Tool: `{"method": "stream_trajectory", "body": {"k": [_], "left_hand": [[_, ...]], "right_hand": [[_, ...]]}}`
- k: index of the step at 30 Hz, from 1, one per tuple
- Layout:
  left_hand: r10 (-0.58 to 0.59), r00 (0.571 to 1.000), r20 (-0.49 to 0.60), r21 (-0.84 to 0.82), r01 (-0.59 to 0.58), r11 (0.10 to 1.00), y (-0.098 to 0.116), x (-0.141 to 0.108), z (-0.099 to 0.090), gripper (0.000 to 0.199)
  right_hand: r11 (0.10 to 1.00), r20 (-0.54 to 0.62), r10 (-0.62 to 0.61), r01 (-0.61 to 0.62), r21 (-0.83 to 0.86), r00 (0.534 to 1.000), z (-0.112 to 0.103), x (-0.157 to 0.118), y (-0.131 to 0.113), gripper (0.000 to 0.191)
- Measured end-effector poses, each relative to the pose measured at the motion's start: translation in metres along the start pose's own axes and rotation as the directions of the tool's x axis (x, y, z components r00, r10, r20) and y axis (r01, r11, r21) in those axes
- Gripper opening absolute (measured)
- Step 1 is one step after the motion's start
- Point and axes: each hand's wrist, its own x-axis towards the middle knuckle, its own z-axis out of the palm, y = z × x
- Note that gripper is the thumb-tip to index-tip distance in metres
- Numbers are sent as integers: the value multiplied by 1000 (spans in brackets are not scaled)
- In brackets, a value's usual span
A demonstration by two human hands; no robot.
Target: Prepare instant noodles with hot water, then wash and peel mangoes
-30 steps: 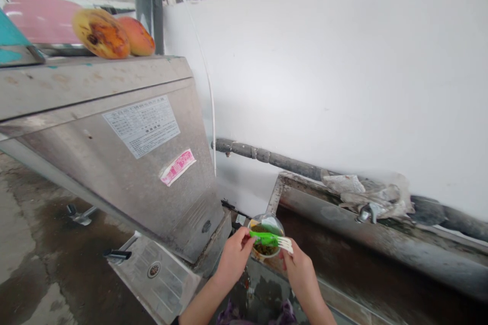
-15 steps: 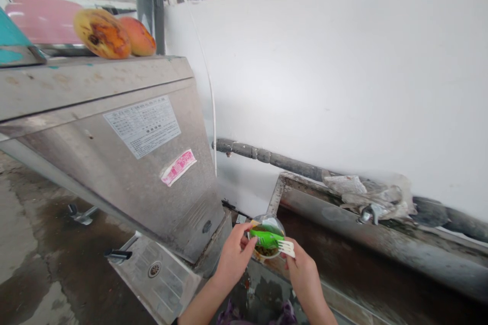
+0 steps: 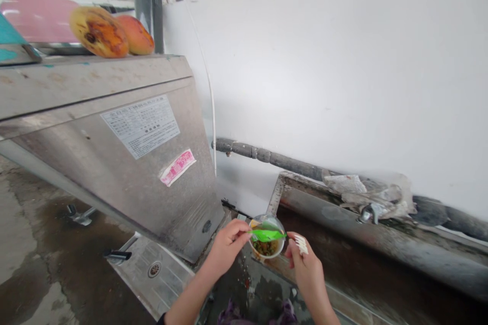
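Note:
A green packet is stretched between my two hands, above a clear round tub with chopped, dark and yellowish food in it. My left hand pinches the packet's left end between thumb and fingers. At its right end, my right hand pinches the packet with closed fingers. A white plastic fork lies against the back of the right hand's fingers, its tines showing. The tub stands at the near left corner of a metal trough.
A steel cabinet fills the left, with two mangoes and a pink basin on top. A drip tray juts out below. The long metal trough with a tap runs to the right along the white wall.
My hands have moved apart, pulling the green packet into a narrower strip. The fork has shifted right with my right hand, and more food shows in the tub.

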Motion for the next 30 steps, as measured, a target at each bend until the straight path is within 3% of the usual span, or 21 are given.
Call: {"method": "stream_trajectory", "body": {"k": [3, 8, 13, 19, 22, 26, 30], "left_hand": [[-119, 986, -114, -196, 95, 976, -5, 8, -9, 15], [-331, 896, -295, -501, 150, 852, -24, 26, -11, 25], [-470, 816, -336, -628, 178, 757, -50, 44, -4, 22], [-588, 740, -327, -637, 286, 716, -94, 63, 7, 7], [-586, 764, -271, -616, 330, 715, -108, 80, 10, 9], [-552, 823, -130, -578, 390, 717, -117, 96, 11, 39], [-540, 841, -11, -485, 468, 739, -126, 82, 10, 66]], "right_hand": [[999, -30, 14, -13, 42, 999, -1, 1, 1, 36], [1000, 5, 23, -23, 20, 1000, 0, 3, 4, 32], [999, 41, 44, -45, 8, 998, 1, 2, 5, 31], [998, 66, 55, -53, -31, 996, -1, -1, 0, 29], [998, 58, 60, -59, -33, 996, -1, -1, 1, 29], [998, 41, 53, -52, -23, 998, -2, 0, 2, 29], [998, 9, 57, -56, -37, 998, -6, 4, 5, 30]]}}
